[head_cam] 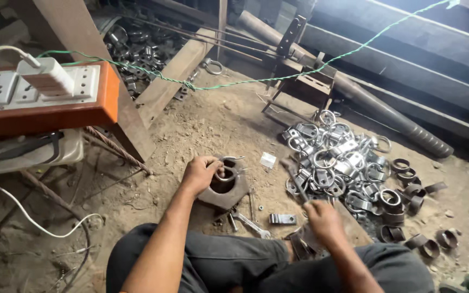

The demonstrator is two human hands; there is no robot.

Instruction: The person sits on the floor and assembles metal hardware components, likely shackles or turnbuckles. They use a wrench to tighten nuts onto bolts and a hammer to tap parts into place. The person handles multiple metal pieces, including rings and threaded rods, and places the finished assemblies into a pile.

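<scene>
Person seated on sandy dirt floor [218, 125]. Left hand [201, 172] closed around a bent shiny metal ring piece [228, 174], pressing it onto a rusty thick steel block with a round hole [225, 189], which lies on the floor directly ahead of the knees. Right hand [324, 218] gripping the handle of a dark-headed hammer [294, 179], head raised at 11 o'clock from that hand, apart from the block. Heap of shiny metal clamps and rings [337, 165] at 2 o'clock of the block; rusty short pipe collars [408, 201] further toward 3 o'clock. Small steel spanner [251, 223] at 5 o'clock of the block. Risk, judged: left fingers sit close around the ring, so an off-centre blow could catch them; the ring could also spring off the hole if struck while tilted
</scene>
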